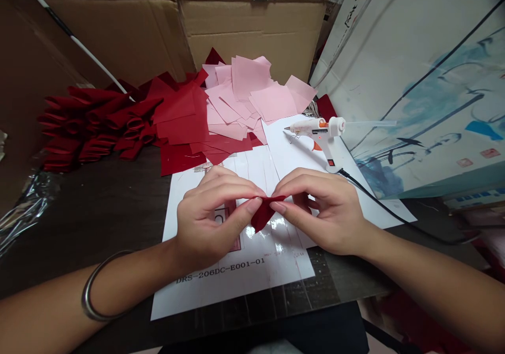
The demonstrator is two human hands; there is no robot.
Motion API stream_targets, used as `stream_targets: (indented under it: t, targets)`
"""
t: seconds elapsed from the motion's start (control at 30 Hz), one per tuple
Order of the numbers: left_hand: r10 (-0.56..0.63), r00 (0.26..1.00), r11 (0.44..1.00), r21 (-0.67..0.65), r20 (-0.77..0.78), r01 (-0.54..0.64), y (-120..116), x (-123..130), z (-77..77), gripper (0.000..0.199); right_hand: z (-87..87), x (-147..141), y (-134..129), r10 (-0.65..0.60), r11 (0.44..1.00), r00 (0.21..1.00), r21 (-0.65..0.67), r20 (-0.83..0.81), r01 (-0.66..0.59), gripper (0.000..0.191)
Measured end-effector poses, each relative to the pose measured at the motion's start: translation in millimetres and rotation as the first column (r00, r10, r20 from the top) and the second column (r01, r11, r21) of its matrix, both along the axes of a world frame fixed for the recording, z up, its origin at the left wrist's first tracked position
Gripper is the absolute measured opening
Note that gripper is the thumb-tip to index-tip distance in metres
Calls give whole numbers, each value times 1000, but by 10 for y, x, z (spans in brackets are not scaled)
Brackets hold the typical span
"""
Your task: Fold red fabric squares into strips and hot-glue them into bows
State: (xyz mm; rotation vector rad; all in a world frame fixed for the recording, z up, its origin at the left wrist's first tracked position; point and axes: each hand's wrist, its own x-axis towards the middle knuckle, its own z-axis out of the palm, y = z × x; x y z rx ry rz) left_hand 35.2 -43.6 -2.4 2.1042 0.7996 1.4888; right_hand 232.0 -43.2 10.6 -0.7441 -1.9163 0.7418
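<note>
Between my two hands is a small piece of dark red fabric, its upper edge pinched and a pointed corner hanging down. My left hand grips its left end between thumb and fingertips. The right end sits between the thumb and index finger of my right hand. Both hands are over a printed white sheet, partly covering its print. Just beyond my right hand, a white hot glue gun stands with a clear glue stick out of its back.
Pink squares and flat red squares lie heaped at the back. Folded red pieces are stacked at the left. Cardboard stands behind, and a painted panel leans at the right. A black cord crosses the right side.
</note>
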Motion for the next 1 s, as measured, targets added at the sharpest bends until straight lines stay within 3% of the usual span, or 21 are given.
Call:
stream_targets:
  t: [0.23,0.43,0.57,0.77,0.9,1.0]
  targets:
    - [-33,999,999,-36,-24,32,-1,5,-6,18,3,5,-2,-7,1000,1000,-10,-28,6,2]
    - [-79,995,992,-103,-57,73,0,16,-23,9,-1,9,-5,-12,986,1000,-164,-8,10,7]
    - [-97,994,994,-61,-58,94,7,23,-14,12,-2,11,-18,18,981,1000,-193,3,-17,8]
    - [-73,992,996,-50,-100,68,15,33,1,8,9,16,-7,12,991,1000,-133,14,-10,8]
    - [-36,997,997,-69,-67,31,6,31,-2,5,6,17,-4,22,976,999,-217,38,-14,8]
    - [-10,998,985,-170,-66,-2,-12,34,-4,7,-14,8,-11,10,954,1000,-298,15,-5,9]
